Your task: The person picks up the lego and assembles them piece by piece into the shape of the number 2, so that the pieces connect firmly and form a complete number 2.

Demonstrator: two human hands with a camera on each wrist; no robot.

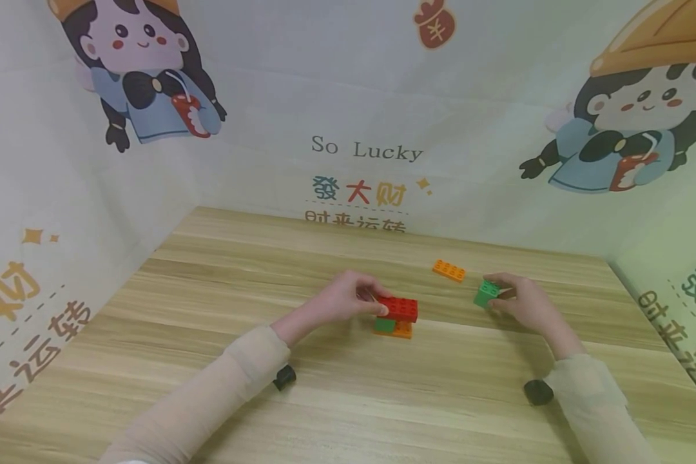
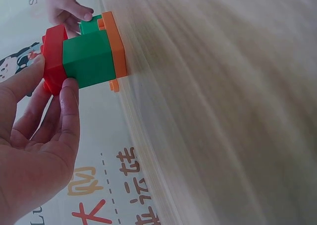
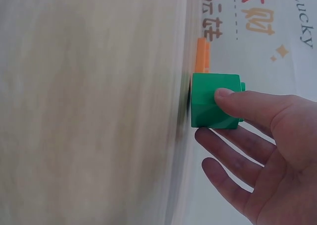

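Note:
My left hand (image 1: 348,299) pinches a red brick (image 1: 403,309) by its left end, thumb on the studded side and fingers on the other. Under the red brick, a green brick (image 2: 89,59) sits on the left part of an orange plate brick (image 1: 403,330), which rests on the table. The red brick's right part overhangs the orange one with a gap between. To the right, my right hand (image 1: 519,299) holds a second green brick (image 1: 487,293) between thumb and fingers, upright with studs on top. The right wrist view shows the thumb pressed flat on this brick's side (image 3: 215,101).
A loose orange brick (image 1: 449,270) lies studs up on the wood-grain table (image 1: 325,399), behind and between my hands. A printed cloth (image 1: 371,96) stands along the table's back and sides. Small black objects (image 1: 538,392) hang at both wrists.

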